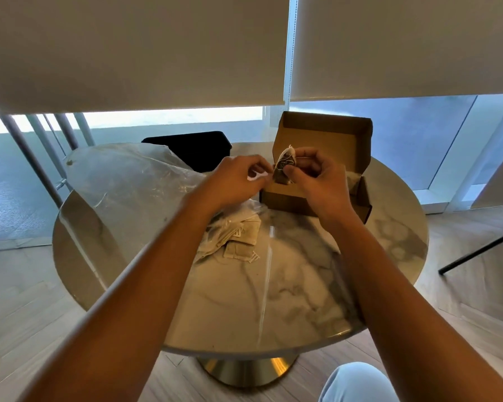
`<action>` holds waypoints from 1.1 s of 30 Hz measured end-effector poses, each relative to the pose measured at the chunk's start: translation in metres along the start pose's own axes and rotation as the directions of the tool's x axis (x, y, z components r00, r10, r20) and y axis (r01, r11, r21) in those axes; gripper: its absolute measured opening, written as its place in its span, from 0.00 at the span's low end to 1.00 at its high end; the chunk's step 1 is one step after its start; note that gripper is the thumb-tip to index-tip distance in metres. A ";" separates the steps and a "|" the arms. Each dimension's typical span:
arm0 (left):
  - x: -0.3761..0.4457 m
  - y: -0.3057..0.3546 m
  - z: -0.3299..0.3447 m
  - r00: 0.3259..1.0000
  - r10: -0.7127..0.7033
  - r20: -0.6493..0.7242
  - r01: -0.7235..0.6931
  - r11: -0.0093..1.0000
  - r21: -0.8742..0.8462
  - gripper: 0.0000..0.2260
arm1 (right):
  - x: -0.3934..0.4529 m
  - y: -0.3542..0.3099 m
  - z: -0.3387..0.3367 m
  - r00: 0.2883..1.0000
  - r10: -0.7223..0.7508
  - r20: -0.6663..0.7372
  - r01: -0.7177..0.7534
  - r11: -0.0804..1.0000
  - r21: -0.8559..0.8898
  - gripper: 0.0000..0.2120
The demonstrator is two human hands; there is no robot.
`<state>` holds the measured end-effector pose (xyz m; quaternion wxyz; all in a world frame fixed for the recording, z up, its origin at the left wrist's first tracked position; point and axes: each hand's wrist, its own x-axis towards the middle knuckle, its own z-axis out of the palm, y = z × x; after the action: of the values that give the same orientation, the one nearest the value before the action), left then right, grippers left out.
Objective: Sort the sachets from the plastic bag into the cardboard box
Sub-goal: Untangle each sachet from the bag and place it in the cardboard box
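My right hand (321, 181) is pinching a sachet (283, 166) over the open cardboard box (317, 172), while my left hand (238, 181) is nipping its white tag (256, 177) (string barely visible). More sachets (238, 242) are lying by the plastic bag (122, 175) on the table (288, 285).

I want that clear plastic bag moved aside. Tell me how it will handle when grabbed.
Probably floppy: the plastic bag lies crumpled and billowed on the table. Likely very light, being thin and see-through. Loose sachets at its mouth may spill if dragged.
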<state>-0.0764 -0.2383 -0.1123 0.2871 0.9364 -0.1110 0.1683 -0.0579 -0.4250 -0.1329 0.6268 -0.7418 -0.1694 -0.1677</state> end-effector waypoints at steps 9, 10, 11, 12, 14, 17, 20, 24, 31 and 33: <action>-0.002 -0.014 0.020 0.999 0.003 -0.049 0.001 0.996 0.087 0.09 | 0.059 0.003 -0.005 0.967 0.173 0.187 -0.083 0.909 -0.409 0.11; -0.003 -0.014 0.020 0.999 0.008 -0.045 -0.003 0.996 0.090 0.09 | 0.061 0.006 -0.002 0.958 0.197 0.209 -0.090 0.897 -0.433 0.10; -0.003 -0.015 0.021 0.999 0.016 -0.045 -0.012 0.996 0.092 0.09 | 0.062 0.010 0.002 0.949 0.222 0.225 -0.104 0.892 -0.440 0.10; -0.003 -0.016 0.022 0.999 0.023 -0.044 -0.019 0.995 0.096 0.09 | 0.063 0.013 0.005 0.941 0.243 0.235 -0.119 0.889 -0.443 0.09; -0.003 -0.017 0.022 0.998 0.043 -0.049 -0.037 0.993 0.109 0.09 | 0.064 0.017 0.008 0.933 0.258 0.251 -0.120 0.881 -0.458 0.07; -0.003 -0.017 0.023 0.997 0.061 -0.055 -0.055 0.992 0.114 0.10 | 0.065 0.020 0.012 0.942 0.238 0.236 -0.097 0.868 -0.487 0.07; -0.004 -0.018 0.024 0.996 0.073 -0.058 -0.066 0.992 0.108 0.10 | 0.064 0.026 0.018 0.963 0.186 0.197 -0.060 0.855 -0.515 0.11; -0.002 -0.020 0.024 0.996 0.073 -0.046 -0.067 0.992 0.111 0.11 | 0.063 0.031 0.023 0.978 0.099 0.185 0.029 0.812 -0.584 0.12; -0.003 -0.018 0.022 0.995 0.091 -0.030 -0.086 0.985 0.150 0.12 | 0.060 0.026 0.013 0.974 -0.033 0.224 0.162 0.793 -0.587 0.08; -0.005 -0.016 0.019 0.995 0.097 -0.006 -0.095 0.984 0.153 0.13 | 0.055 0.018 0.009 0.972 -0.093 0.215 0.196 0.825 -0.530 0.08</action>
<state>-0.0712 -0.2358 -0.1366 0.2069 0.9481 -0.1410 0.1962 -0.0009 -0.4162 -0.1245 0.3559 -0.8869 -0.2262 -0.1887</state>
